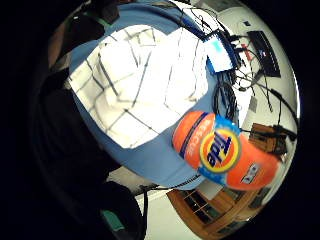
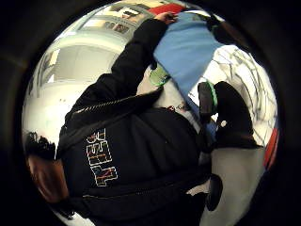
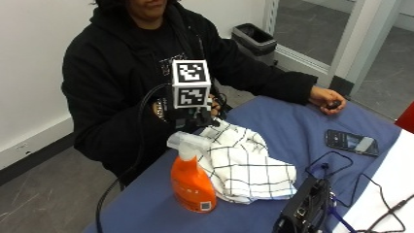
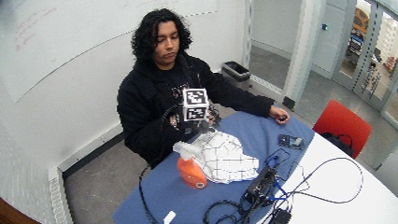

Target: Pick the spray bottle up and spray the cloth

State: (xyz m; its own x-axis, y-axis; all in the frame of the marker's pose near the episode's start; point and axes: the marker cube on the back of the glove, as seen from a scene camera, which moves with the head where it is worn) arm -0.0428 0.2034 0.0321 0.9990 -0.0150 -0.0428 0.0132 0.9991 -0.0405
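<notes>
currently, an orange spray bottle (image 3: 191, 182) with a white trigger head is seen standing upright on the blue table cover (image 3: 291, 126), touching a crumpled white cloth with dark grid lines (image 3: 242, 165) just beside it. the gloved right hand (image 3: 194, 118) is held above the bottle's head and the near edge of the cloth, apart from both; whether its fingers are curled cannot be told, since they are mostly hidden. the bare left hand (image 3: 326, 101) is rested on the cover, well apart, near a phone (image 3: 351, 142).
</notes>
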